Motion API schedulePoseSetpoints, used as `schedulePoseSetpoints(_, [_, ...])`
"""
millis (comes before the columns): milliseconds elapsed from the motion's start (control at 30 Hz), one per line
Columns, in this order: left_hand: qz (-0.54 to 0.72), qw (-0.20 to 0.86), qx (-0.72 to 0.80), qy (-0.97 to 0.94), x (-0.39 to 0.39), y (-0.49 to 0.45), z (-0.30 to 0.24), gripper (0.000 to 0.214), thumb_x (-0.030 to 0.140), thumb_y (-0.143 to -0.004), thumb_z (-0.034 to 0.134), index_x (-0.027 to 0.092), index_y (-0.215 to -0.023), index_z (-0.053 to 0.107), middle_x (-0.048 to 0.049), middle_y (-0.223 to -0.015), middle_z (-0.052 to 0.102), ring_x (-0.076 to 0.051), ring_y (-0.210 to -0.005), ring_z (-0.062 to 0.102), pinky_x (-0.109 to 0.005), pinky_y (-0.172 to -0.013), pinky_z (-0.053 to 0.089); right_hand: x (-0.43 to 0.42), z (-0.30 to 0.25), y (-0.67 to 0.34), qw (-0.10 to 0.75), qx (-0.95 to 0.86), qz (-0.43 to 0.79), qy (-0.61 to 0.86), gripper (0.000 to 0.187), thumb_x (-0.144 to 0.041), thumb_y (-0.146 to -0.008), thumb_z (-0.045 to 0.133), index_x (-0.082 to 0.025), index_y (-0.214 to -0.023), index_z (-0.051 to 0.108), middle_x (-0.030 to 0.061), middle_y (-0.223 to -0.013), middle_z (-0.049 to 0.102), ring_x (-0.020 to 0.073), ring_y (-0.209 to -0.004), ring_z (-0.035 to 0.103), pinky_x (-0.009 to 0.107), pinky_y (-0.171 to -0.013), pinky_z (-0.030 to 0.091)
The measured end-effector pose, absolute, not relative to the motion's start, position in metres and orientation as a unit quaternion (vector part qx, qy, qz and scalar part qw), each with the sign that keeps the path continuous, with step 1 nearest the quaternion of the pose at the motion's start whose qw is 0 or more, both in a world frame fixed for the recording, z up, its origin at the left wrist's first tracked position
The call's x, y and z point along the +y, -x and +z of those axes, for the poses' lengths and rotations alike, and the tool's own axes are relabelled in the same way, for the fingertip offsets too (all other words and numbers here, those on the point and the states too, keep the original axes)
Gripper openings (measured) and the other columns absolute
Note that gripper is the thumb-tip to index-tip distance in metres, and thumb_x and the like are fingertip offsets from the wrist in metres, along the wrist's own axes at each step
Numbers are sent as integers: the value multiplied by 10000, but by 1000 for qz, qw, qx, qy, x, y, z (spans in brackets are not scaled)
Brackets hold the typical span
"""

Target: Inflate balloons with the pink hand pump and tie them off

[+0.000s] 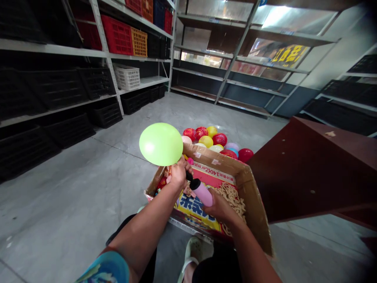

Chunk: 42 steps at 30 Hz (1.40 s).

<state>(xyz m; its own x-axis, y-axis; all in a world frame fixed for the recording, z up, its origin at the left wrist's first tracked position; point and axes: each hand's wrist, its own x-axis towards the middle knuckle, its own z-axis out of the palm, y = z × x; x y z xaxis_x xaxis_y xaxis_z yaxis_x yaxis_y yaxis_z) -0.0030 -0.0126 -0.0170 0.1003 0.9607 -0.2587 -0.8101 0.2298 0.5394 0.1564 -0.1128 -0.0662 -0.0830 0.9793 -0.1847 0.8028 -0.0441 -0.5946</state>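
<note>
The left hand's [178,173] fingers are curled closed, seemingly around the neck of the green balloon [161,144], which bulges just above and left of them. The right hand's [220,205] fingers wrap the pink pump [204,195], tilted toward the left fingers. Below both is the cardboard box [255,192]; beyond, more balloons [206,141].

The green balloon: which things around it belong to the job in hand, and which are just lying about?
In use, it seems:
- green balloon, in the left hand
- pink pump, in the right hand
- cardboard box, below the hands
- inflated balloons, beyond the box

Apparently just there:
- white crate, shelved
- red crate, shelved
- dark reddish-brown furniture
</note>
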Motion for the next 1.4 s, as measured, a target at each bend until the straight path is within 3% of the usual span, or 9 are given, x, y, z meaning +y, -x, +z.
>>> schedulePoseSetpoints(133, [623, 710, 291, -153, -8, 19, 1, 484, 420, -789, 611, 216, -554, 240, 67, -424, 276, -69, -337, 317, -223, -350, 287, -115, -61, -168, 145, -660, 348, 650, 396, -185, -618, 619, -181, -1007, 542, 12, -835, 656, 140, -652, 573, 224, -558, 396])
schedulePoseSetpoints(367, [668, 673, 268, -170, 1, 46, 21, 450, 328, -784, 576, 214, -545, 212, 67, -440, 254, -73, -352, 321, -225, -368, 308, -122, -66, -204, 129, -666, 334, 655, 428, -213, -587, 684, -183, -1001, 581, 38, -938, 685, 202, -800, 606, 273, -672, 441])
schedulePoseSetpoints(767, [610, 724, 287, -149, -14, 5, -13, 487, 415, -780, 628, 210, -550, 251, 66, -442, 261, -65, -355, 306, -220, -369, 297, -112, -73, -164, 158, -695, 257, 653, 432, -208, -609, 646, -191, -1033, 565, 49, -917, 681, 181, -753, 606, 242, -614, 407])
schedulePoseSetpoints(967, [614, 717, 287, -161, -11, 4, -14, 494, 441, -773, 628, 214, -543, 253, 60, -440, 274, -75, -358, 326, -230, -363, 305, -112, -70, -165, 173, -669, 306, 655, 409, -188, -610, 625, -198, -1013, 559, 21, -857, 676, 158, -687, 601, 226, -571, 409])
schedulePoseSetpoints(1200, [660, 676, 291, -151, 2, 40, 14, 453, 351, -795, 577, 216, -540, 226, 63, -437, 255, -78, -352, 316, -231, -362, 315, -120, -65, -196, 127, -668, 350, 644, 456, -229, -608, 656, -194, -1057, 586, 40, -959, 696, 198, -811, 626, 267, -687, 461])
schedulePoseSetpoints(1400, [642, 691, 297, -147, 3, 41, 11, 455, 360, -804, 560, 216, -542, 217, 67, -442, 239, -70, -343, 279, -222, -352, 277, -123, -65, -199, 67, -676, 315, 663, 499, -203, -587, 665, -197, -1082, 599, 78, -1049, 692, 226, -869, 632, 285, -730, 451])
